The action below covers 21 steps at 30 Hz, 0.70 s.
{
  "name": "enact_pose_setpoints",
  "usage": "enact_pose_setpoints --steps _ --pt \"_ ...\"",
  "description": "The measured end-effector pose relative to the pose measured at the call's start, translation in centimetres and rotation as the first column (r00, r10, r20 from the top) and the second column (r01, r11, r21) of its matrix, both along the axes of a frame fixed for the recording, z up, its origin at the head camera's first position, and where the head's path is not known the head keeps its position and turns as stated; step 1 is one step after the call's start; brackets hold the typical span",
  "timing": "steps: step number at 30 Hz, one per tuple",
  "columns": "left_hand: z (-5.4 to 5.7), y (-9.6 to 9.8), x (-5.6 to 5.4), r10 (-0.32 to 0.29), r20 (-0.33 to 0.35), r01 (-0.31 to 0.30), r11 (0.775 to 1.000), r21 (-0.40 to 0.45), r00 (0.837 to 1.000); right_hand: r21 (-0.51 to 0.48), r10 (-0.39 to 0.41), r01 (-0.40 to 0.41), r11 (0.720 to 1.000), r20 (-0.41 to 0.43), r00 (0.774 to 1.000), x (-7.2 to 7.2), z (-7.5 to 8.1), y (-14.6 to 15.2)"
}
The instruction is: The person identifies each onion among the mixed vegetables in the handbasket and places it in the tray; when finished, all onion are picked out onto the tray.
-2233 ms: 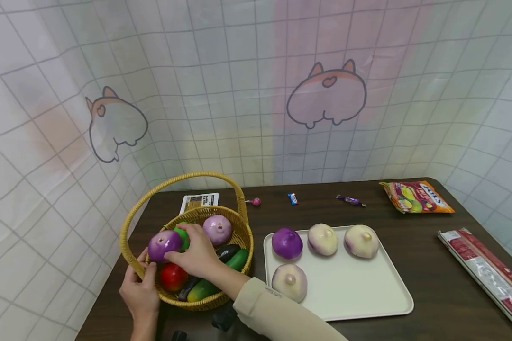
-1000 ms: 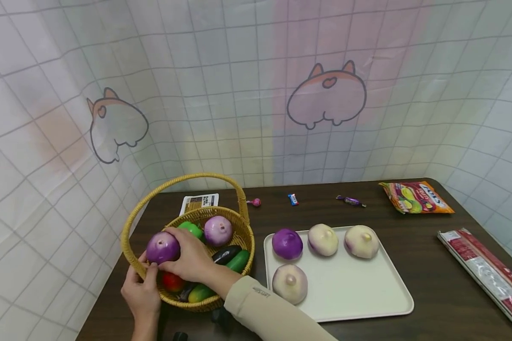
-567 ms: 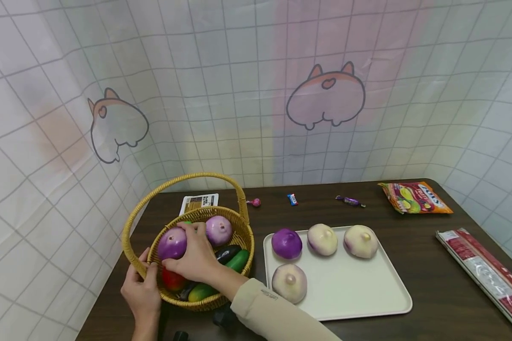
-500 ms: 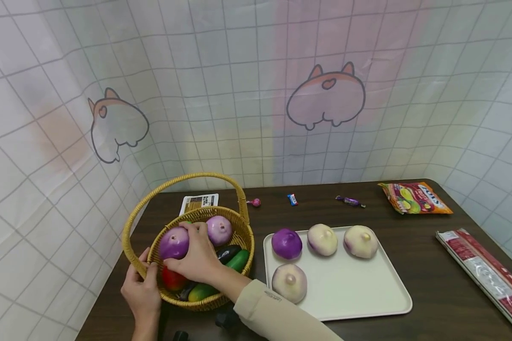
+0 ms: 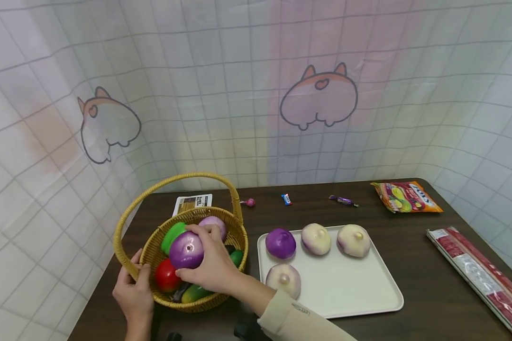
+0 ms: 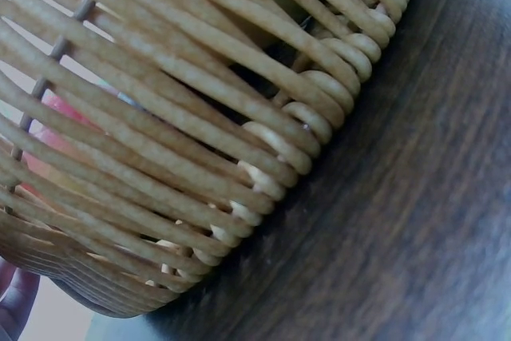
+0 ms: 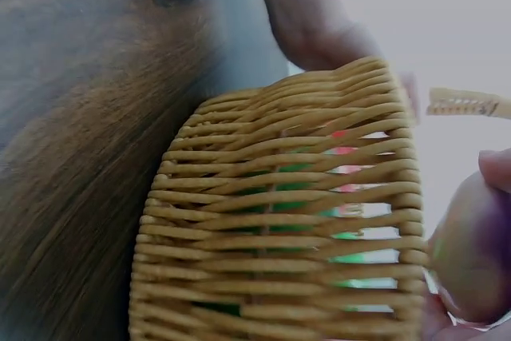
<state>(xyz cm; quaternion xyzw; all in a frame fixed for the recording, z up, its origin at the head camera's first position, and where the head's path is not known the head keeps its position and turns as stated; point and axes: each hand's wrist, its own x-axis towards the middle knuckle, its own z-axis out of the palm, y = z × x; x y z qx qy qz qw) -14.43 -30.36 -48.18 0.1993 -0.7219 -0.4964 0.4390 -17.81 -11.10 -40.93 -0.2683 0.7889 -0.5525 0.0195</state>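
Note:
My right hand [image 5: 215, 265] grips a glossy purple onion [image 5: 183, 252], fingers over its far side and thumb low in front. It holds the onion over the middle of a woven yellow basket [image 5: 244, 239]. My left hand [image 5: 134, 293] holds the basket's left rim at the handle's foot, thumb towards the inside. Inside lie a green pepper [image 5: 172, 236], a red tomato-like ball [image 5: 166, 275], a green-yellow mango-like fruit [image 5: 194, 293] and a paler onion [image 5: 214, 221], partly hidden by my right hand. The right wrist view catches the held onion [image 7: 479, 253] beside the basket wall [image 7: 279, 221].
Right of the basket stands a white tray [image 5: 345, 289] bearing a purple onion [image 5: 280, 244] and several whitish ones. Behind are a printed card [image 5: 192, 203], a lollipop [image 5: 250, 202], small candies and a candy bag [image 5: 405, 196]. A long red-and-white packet [image 5: 478, 274] lies at the right edge.
My right hand has carried the purple onion from the basket's left rim rightwards over its middle, uncovering the green pepper. The left hand stays on the rim. The head view has turned slightly right.

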Motion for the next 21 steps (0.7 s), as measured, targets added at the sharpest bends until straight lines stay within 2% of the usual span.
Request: enact_pose_setpoints --steps 4,8,11,18,21 --pt "-0.1 -0.2 0.1 -0.006 0.000 0.006 1.000 0.009 1.000 0.035 0.037 -0.036 0.999 -0.026 0.999 0.9 0.5 1.5" --pt "0.0 -0.2 0.0 -0.020 -0.008 0.020 1.000 0.024 1.000 0.130 0.038 -0.023 0.991 -0.121 0.992 1.6 0.7 3.2" --pt "0.0 -0.3 0.0 -0.016 -0.006 0.016 1.000 0.020 1.000 0.161 0.029 0.001 0.987 -0.185 0.982 1.9 0.5 4.4" --pt "0.2 0.0 0.0 -0.012 -0.007 0.012 1.000 0.011 1.000 0.117 0.017 0.010 0.993 -0.222 0.975 2.1 -0.1 7.5" --pt "0.2 0.2 0.0 -0.012 -0.015 0.012 1.000 0.015 1.000 0.095 0.007 0.019 0.995 -0.266 0.964 2.1 -0.3 8.7"
